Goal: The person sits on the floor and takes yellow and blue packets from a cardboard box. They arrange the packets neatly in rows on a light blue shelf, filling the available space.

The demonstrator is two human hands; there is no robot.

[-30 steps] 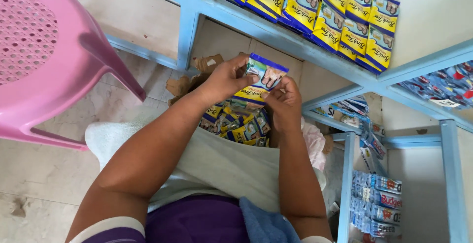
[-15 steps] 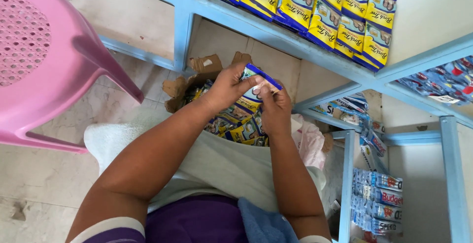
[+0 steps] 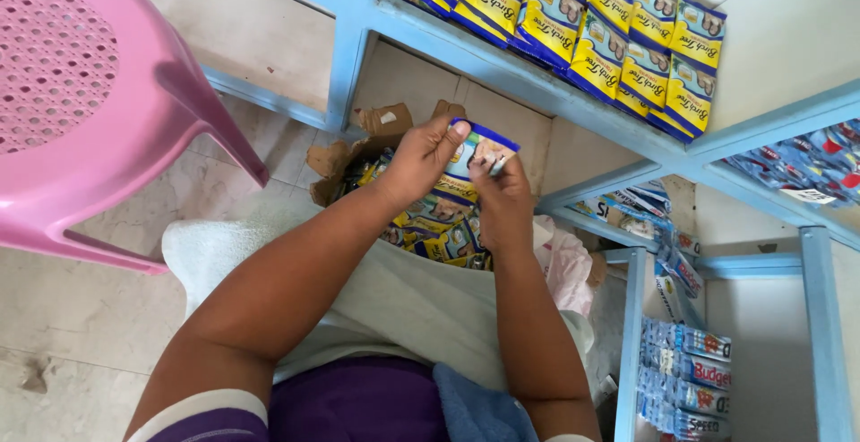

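Note:
Both my hands hold a stack of blue-and-yellow packets (image 3: 475,157) above an open cardboard box (image 3: 358,151) on the floor. My left hand (image 3: 421,157) grips the stack's left side with its fingers over the top edge. My right hand (image 3: 503,193) pinches the stack's right side. Several more packets of the same kind (image 3: 439,231) lie in the box below.
A light blue shelf (image 3: 502,57) carries a row of matching blue-and-yellow packets (image 3: 591,34). Lower shelf compartments at the right hold blue sachets (image 3: 685,375). A pink plastic chair (image 3: 81,111) stands at the left. White cloth (image 3: 394,303) lies over my lap.
My hands have lifted the packets slightly and shifted them right, turning the stack more upright. The camera has drifted a little, so the shelf sits higher in view.

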